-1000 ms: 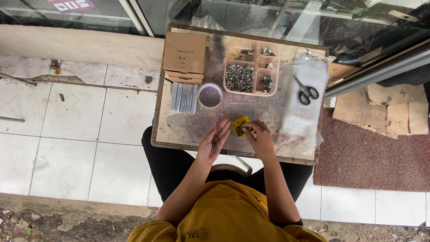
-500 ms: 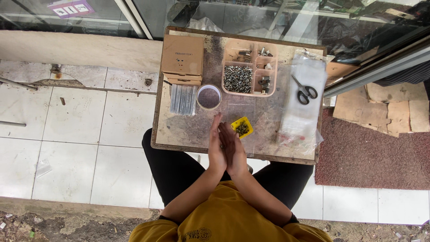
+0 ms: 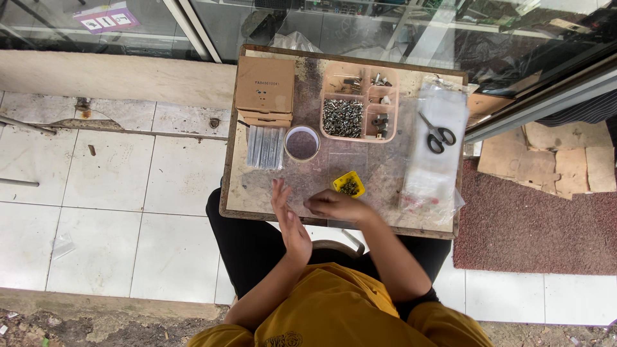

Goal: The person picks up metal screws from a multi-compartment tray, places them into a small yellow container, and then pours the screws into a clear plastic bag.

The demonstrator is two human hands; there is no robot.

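The surface (image 3: 257, 186) is a small square tabletop, worn and mottled grey-brown with a darker wooden edge, standing on pale floor tiles beside a dark red coarse mat (image 3: 540, 225). At its far left corner lies a stack of flat brown cardboard boxes (image 3: 265, 87), and just in front of them a bundle of thin clear plastic sleeves (image 3: 265, 146). Next to that stands a round, shallow container with a white rim (image 3: 301, 142). A pink plastic organizer tray (image 3: 360, 104), split into compartments, holds shiny metal screws in its largest section and darker small parts in the others. To the right, black-handled scissors (image 3: 439, 135) rest on a pile of clear plastic bags (image 3: 437, 160) that reaches the near edge of the surface.

A small yellow dish (image 3: 349, 185) with a heap of tiny dark screws sits near the front middle of the surface, just beyond the right hand.

The left hand (image 3: 288, 215) is held flat and open, fingers straight and close together, edge-on over the near rim of the surface, holding nothing visible. The right hand (image 3: 334, 205) is loosely curled with the fingers bent inward, resting at the surface just beside the yellow dish; whether it pinches anything cannot be told. The two hands are close but apart.
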